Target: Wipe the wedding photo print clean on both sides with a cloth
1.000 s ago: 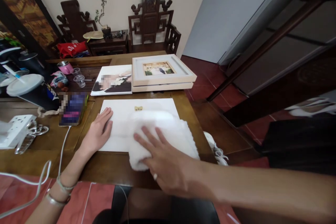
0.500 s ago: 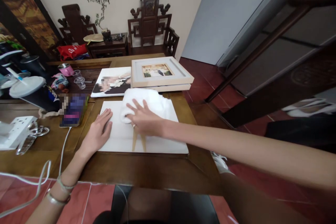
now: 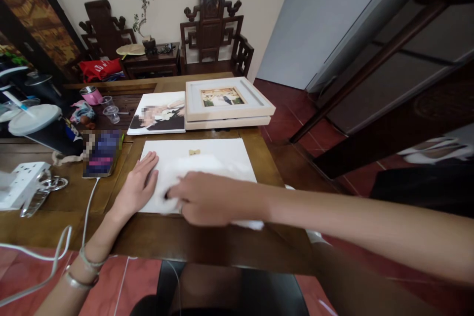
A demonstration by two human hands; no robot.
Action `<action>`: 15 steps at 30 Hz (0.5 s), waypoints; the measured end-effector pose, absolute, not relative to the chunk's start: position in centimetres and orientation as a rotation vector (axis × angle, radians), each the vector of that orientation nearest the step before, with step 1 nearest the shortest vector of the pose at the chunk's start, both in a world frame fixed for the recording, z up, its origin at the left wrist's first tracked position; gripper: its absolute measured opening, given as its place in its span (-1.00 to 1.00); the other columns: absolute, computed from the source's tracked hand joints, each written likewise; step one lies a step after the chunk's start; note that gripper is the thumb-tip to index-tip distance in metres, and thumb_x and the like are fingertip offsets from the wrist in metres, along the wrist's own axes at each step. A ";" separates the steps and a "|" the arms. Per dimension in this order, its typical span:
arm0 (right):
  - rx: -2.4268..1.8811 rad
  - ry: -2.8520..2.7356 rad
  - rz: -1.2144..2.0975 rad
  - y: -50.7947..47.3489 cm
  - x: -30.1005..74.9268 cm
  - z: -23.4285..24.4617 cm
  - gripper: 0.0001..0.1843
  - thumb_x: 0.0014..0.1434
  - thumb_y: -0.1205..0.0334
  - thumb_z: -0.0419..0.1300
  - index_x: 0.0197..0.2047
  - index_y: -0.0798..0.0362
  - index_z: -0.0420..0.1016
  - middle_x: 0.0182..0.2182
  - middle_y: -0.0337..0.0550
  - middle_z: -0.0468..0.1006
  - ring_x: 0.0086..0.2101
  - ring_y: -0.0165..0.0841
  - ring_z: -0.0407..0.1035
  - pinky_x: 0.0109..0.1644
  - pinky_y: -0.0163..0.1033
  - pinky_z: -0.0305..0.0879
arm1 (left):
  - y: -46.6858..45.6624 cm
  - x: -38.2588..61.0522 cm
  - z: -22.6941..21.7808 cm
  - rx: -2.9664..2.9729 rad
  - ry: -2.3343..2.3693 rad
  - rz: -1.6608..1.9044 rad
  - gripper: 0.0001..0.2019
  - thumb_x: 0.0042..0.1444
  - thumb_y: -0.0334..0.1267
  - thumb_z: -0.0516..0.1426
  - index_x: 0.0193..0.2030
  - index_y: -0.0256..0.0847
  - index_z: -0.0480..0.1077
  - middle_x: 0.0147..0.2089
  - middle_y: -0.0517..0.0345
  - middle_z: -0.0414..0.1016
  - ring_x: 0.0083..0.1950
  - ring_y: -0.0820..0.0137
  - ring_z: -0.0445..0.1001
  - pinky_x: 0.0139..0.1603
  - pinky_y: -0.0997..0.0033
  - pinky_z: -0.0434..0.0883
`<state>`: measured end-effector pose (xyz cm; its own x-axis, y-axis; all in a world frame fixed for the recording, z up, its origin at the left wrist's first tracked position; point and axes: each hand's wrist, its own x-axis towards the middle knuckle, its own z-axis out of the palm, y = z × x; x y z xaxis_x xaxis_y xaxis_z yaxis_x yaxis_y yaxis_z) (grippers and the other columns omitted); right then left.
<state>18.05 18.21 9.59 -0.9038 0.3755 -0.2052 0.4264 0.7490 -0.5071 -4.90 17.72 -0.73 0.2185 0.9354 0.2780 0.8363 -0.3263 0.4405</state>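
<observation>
A flat white board (image 3: pixel 163 148), like the back of a picture frame, lies on the wooden table, with a small gold-coloured metal piece (image 3: pixel 194 152) near its far edge. My left hand (image 3: pixel 140 182) rests flat on the board's left side, fingers stretched out and holding nothing. Over the near part of the board, my right hand (image 3: pixel 211 197) presses on a bunched white cloth (image 3: pixel 207 164). Motion smears this hand and the cloth, and the fingers are partly hidden.
Behind the board lie a photo print (image 3: pixel 159 113) and stacked light-wood picture frames (image 3: pixel 229 111). To the left are a phone (image 3: pixel 103 153) on a white cable, a power strip (image 3: pixel 27 182), a clear hair claw (image 3: pixel 40 192), a lidded cup (image 3: pixel 44 128) and a pink mug (image 3: pixel 91 95).
My right hand has drawn the cloth from the board's far part towards its near edge, uncovering the gold-coloured piece. My left hand stays in place on the board.
</observation>
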 end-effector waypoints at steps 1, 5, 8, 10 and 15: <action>0.704 2.892 -0.800 19.4 17.7 9.1 -0.65 0.15 0.41 -0.05 -0.11 0.14 0.50 -0.21 0.10 0.59 -0.13 -0.12 0.46 -0.03 0.03 0.35 | 17.7 -4.9 -0.7 2.293 1.684 0.738 -0.52 0.27 -0.15 -0.04 0.23 -0.37 0.34 0.33 -0.23 0.28 0.39 0.11 0.18 0.39 -0.04 0.12; 0.901 2.957 -0.218 22.6 15.7 5.8 -0.55 0.21 0.37 -0.02 0.14 0.25 0.40 0.23 0.34 0.29 0.24 0.19 0.09 0.20 0.38 0.03 | 17.7 -4.9 -0.6 2.278 1.703 0.739 -0.53 0.28 -0.17 -0.05 0.24 -0.34 0.33 0.34 -0.19 0.27 0.40 0.13 0.17 0.40 -0.04 0.10; 0.851 3.014 0.118 21.9 14.9 3.8 -0.54 0.21 0.37 0.02 0.14 0.27 0.44 0.33 0.37 0.09 0.29 0.27 -0.03 0.24 0.43 -0.09 | 17.7 -5.0 -0.7 2.281 1.697 0.732 -0.52 0.27 -0.18 -0.05 0.26 -0.32 0.31 0.34 -0.15 0.27 0.41 0.14 0.16 0.41 -0.05 0.09; 0.726 3.085 0.197 20.1 15.1 3.3 -0.58 0.23 0.38 0.01 0.08 0.26 0.50 0.32 0.38 0.13 0.27 0.26 0.02 0.24 0.43 -0.07 | 17.7 -5.0 -0.7 2.284 1.675 0.713 -0.52 0.27 -0.20 -0.06 0.27 -0.30 0.30 0.35 -0.14 0.26 0.41 0.14 0.14 0.41 -0.05 0.08; 0.500 3.132 -0.121 15.1 16.7 5.5 -0.64 0.20 0.24 0.10 0.00 0.18 0.56 0.23 0.40 0.28 0.20 0.25 0.17 0.18 0.40 0.04 | 17.7 -5.3 -0.7 2.272 1.651 0.698 -0.52 0.27 -0.21 -0.08 0.27 -0.33 0.29 0.37 -0.15 0.22 0.43 0.14 0.11 0.42 -0.05 0.06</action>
<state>16.69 15.12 5.49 -0.9498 0.3122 0.0201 0.3097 0.9474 -0.0805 -5.30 17.67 -0.67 0.2446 0.9413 0.2327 0.8229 -0.3285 0.4636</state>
